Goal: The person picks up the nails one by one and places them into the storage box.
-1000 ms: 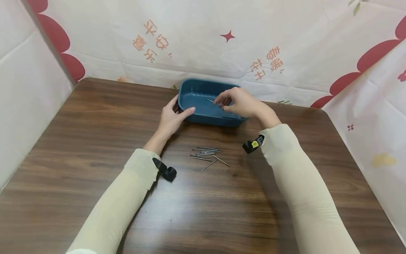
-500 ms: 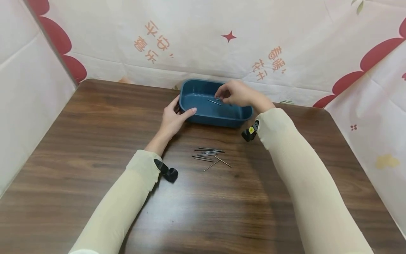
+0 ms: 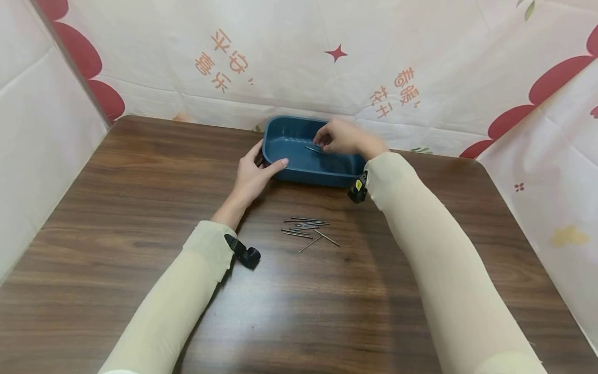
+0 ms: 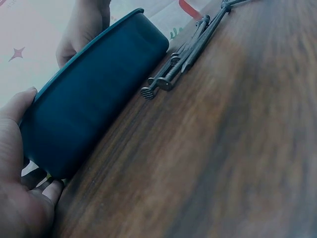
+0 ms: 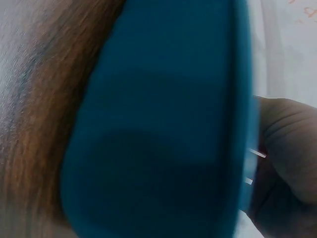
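Observation:
My left hand (image 3: 252,174) grips the left end of a blue plastic tray (image 3: 317,176), thumb on the rim and fingers around the outer side. In the left wrist view, the tray (image 4: 94,94) stands on the table, with fingers near its base. My right hand (image 3: 343,137) reaches over the far rim, fingers curled down inside the tray. One nail (image 3: 314,150) shows by its fingertips. From the right wrist, the tray's wall (image 5: 163,99) hides most of the fingers; the thumb (image 5: 292,144) shows beside two thin bright metal ends, as in a pinch on nails.
Several loose nails (image 3: 306,224) lie in a small pile on the wooden table (image 3: 140,208), in front of the tray and between the forearms. A white patterned cloth (image 3: 289,62) hangs right behind the table's back edge.
My right hand has lifted a little from deeper in the tray, then shifted slightly left, its forearm swinging inward. The left hand, the tray and the pile on the table stay put.

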`<state>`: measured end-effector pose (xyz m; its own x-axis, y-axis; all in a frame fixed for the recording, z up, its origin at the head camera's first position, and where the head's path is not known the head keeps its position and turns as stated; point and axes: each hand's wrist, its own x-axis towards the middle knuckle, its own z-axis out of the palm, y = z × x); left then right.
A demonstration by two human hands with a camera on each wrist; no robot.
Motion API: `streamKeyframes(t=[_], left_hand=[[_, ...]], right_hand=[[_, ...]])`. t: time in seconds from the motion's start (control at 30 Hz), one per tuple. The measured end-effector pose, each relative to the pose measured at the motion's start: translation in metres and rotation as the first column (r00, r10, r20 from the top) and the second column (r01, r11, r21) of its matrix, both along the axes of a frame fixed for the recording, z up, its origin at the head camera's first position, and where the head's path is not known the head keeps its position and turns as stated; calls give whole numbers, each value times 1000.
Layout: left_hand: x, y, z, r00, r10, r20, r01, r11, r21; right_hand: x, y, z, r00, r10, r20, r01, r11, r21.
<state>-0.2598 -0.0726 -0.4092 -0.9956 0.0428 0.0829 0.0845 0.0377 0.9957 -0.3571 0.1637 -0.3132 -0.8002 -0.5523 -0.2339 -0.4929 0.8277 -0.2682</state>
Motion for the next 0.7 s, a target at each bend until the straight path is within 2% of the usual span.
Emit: streamKeyframes(t=[0.2,0.43,0.7], left_hand=[[1,-1,-1,1000,-3,-2,3,1000,-25],[1,-1,2,1000,10,-20,-10,1000,-18],[0,-1,1,1000,13,0,-13,999,-42]], right_hand=[[-7,7,-16,999,-44,-11,44,999,-5],[-12,16,-23,998,-57,-35,57,998,2],[-16,18,-29,997,-62,-51,64,997,32]])
